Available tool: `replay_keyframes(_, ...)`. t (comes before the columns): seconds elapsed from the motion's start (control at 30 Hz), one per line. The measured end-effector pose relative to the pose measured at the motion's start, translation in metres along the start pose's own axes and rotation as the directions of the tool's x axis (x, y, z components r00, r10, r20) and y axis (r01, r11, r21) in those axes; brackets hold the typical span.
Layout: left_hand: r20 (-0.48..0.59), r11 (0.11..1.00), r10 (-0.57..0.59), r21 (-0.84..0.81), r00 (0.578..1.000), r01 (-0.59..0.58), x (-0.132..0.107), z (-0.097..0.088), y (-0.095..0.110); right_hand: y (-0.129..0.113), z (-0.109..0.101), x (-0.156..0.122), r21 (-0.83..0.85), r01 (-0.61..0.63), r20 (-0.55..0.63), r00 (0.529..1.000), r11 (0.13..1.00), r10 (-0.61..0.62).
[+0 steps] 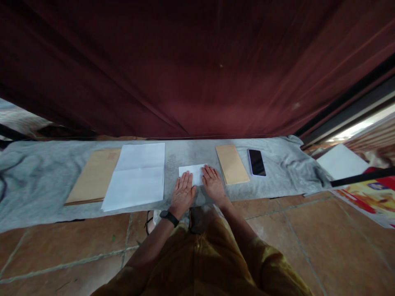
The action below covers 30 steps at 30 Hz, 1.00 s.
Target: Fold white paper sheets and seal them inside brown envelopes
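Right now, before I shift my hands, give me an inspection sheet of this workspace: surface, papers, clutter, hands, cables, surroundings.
Surface: grey cloth, wrinkled toward both ends.
Papers: small white paper under both hands; larger white sheet, creased across, overlapping a brown stack at left; small brown stack at right.
Clutter: phone, screen dark, right of the small brown stack.
Hands: left hand and right hand palm down on the small paper; watch on the left wrist.
Cables: nothing seen for certain.
Surroundings: dark red curtain ahead, tiled floor below.
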<state>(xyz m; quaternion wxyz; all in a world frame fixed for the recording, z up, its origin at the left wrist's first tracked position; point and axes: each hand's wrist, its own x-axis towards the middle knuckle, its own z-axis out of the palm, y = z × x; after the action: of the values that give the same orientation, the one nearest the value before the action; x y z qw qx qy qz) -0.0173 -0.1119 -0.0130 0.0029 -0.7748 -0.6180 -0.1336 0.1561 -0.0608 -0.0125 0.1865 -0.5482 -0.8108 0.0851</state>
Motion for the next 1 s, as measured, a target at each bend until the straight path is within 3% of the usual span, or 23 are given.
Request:
replay_keyframes(0.43, -0.171, 0.973, -0.230, -0.012, 0.958, 0.231, -0.001, -0.001, -0.010, 0.007, 0.002, 0.000, 0.025, -0.062, -0.045, 0.997, 0.998, 0.063)
replay_keyframes(0.5, -0.148, 0.981, -0.193, -0.016, 0.970, 0.192, 0.002, -0.003, -0.005, 0.007, 0.002, 0.000, 0.030, -0.062, -0.048, 0.997, 0.998, 0.063)
replay_keyframes(0.6, -0.044, 0.999, -0.017, -0.041, 0.999, 0.015, 0.005, -0.004, 0.006, 0.008, 0.002, 0.000, 0.031, -0.065, -0.049, 0.997, 0.997, 0.066)
replay_keyframes(0.7, 0.045, 0.994, 0.103, -0.041, 0.994, -0.101, 0.004, -0.003, 0.015, 0.008, 0.003, 0.000, 0.027, -0.071, -0.053, 0.996, 0.997, 0.072)
replay_keyframes(0.83, 0.083, 0.993, 0.120, -0.002, 0.989, -0.120, -0.002, -0.003, 0.015, 0.009, 0.003, -0.001, 0.022, -0.084, -0.083, 0.993, 0.996, 0.085)
replay_keyframes(1.0, 0.044, 0.992, 0.118, 0.043, 0.992, -0.120, -0.011, -0.006, 0.008, 0.010, 0.005, 0.000, 0.031, -0.116, -0.134, 0.984, 0.993, 0.119)
